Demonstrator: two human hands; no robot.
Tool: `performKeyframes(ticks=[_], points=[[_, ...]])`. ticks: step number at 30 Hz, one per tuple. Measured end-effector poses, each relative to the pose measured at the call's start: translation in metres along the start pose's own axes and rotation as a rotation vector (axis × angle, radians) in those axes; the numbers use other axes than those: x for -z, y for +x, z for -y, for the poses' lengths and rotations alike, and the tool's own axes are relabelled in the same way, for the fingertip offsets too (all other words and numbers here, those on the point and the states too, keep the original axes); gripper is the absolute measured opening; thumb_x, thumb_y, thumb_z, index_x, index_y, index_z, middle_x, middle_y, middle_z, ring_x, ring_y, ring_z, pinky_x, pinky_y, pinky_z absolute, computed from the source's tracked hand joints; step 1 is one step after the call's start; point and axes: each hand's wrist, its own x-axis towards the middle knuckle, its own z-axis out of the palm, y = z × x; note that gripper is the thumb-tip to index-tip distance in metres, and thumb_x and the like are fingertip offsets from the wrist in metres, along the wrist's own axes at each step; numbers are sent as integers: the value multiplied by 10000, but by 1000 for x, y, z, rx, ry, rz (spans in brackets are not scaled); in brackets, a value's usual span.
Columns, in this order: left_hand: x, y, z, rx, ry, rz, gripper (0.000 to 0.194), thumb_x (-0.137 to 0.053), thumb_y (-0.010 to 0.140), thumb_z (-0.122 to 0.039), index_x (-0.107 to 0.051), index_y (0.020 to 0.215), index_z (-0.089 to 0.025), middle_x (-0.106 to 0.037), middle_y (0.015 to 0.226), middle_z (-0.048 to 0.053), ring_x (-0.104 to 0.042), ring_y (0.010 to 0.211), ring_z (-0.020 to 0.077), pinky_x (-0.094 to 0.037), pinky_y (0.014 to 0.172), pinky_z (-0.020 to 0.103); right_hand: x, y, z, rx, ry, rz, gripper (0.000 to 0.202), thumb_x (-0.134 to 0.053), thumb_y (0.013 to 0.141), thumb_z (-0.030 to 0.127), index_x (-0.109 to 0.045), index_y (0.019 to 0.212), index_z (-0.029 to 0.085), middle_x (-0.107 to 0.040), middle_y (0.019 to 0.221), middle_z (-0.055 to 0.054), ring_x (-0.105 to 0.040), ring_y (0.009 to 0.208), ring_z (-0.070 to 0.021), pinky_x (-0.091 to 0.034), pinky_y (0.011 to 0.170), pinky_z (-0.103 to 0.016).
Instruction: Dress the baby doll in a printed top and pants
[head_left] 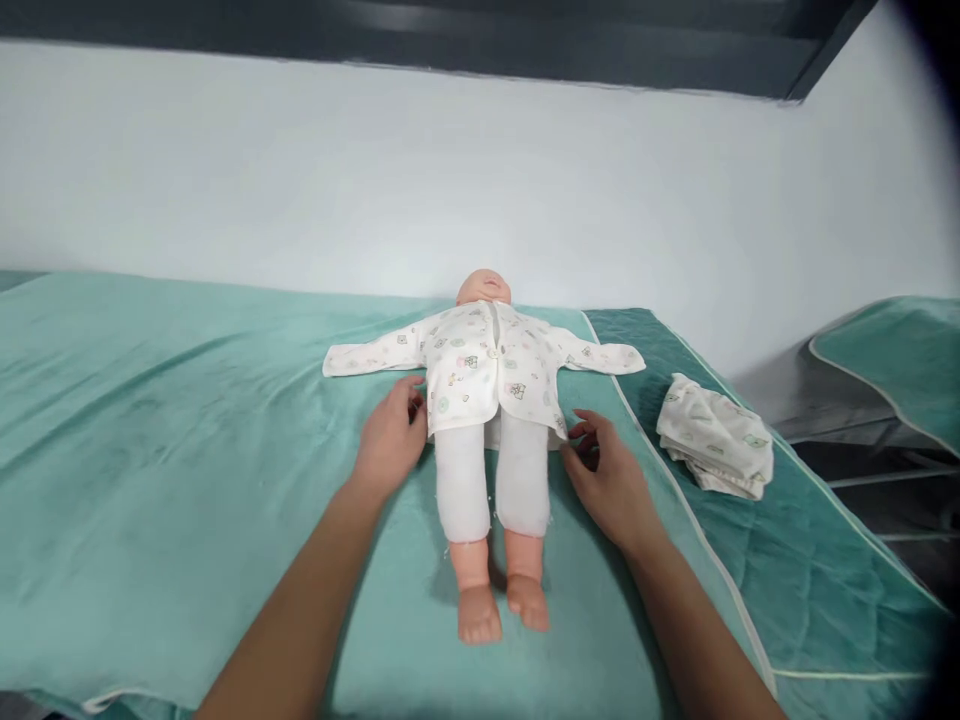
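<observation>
A baby doll (487, 286) lies on its back, head toward the wall and bare feet toward me. It wears a white patterned jacket (465, 365), closed at the front, with both sleeves spread sideways. White cloth covers its legs. Beside the jacket's lower left edge is my left hand (394, 430), fingers curled at the hem; what they pinch, if anything, is hidden. My right hand (607, 480) is at the lower right corner of the jacket, with thumb and fingertips at the hem. Whether it grips the cloth is unclear.
A green sheet (225, 480) covers the bed under the doll. On the right, a folded patterned cloth (716, 435) lies on a darker quilted cover (817, 570). A white wall (300, 170) stands behind. Further right are another green cover (900, 350) and metal bars.
</observation>
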Motion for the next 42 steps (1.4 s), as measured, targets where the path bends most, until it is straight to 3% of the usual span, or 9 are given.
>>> performKeyframes(ticks=[5,9,14,19,22,25,30,33,42], points=[[7,-29,-7,-7,118,120,480,-508,831,-195,-492,1310,-210,-657,989,47,-594,887,219,-452,811,354,-4,4,6,-1,-169,47,504,-570,863,464,-512,1306,231,-670,988,-34,-608,774,-200,-417,663,-312],[5,-31,-9,-40,192,122,544,-567,796,-235,-487,1333,-197,-662,1000,61,-593,897,237,-453,809,364,-6,7,5,-2,-176,30,393,-505,878,340,-537,1254,233,-660,889,-5,-590,730,-180,-375,631,-288],[4,-31,-6,-66,268,101,404,-509,845,-249,-538,1247,-212,-685,1051,75,-612,943,266,-440,794,366,-5,6,3,-47,-137,-4,425,-532,803,253,-529,1228,233,-621,802,28,-569,715,-173,-362,630,-276],[6,-37,-3,-37,274,77,354,-488,853,-229,-532,1205,-219,-695,974,53,-629,839,244,-429,705,336,-5,4,5,-68,-177,-10,419,-519,795,229,-536,1213,238,-615,787,26,-569,709,-185,-367,623,-284],[5,-38,-1,-49,322,74,353,-489,851,-214,-539,1200,-214,-685,910,48,-622,809,247,-422,676,336,-5,2,5,1,-194,-49,387,-515,813,212,-550,1196,242,-626,886,-7,-589,783,-204,-411,653,-304],[5,-39,-1,-93,258,24,336,-501,875,-242,-543,1208,-221,-674,980,54,-621,838,233,-452,700,339,-6,1,4,119,-159,-108,385,-524,829,185,-552,1211,225,-613,1071,-60,-602,901,-223,-478,734,-340],[7,-40,-5,-308,85,-156,367,-532,894,-233,-539,1261,-227,-585,1183,88,-586,1050,219,-498,869,360,-5,-3,10,438,-103,-237,368,-507,894,131,-549,1250,213,-599,1184,-106,-554,1128,-255,-476,964,-425],[6,-38,-9,-395,33,-198,304,-516,912,-210,-583,1208,-236,-599,1161,77,-573,1087,215,-491,919,370,-6,-4,17,589,-117,-198,373,-488,930,121,-539,1280,238,-618,1187,-104,-564,1121,-250,-482,973,-440],[-10,-29,-35,-320,12,-191,140,-570,883,-221,-620,1014,-222,-571,867,16,-536,830,176,-439,755,303,-12,-2,14,529,-75,-136,281,-449,978,172,-562,1231,219,-608,1175,-113,-581,1113,-236,-497,966,-414]])
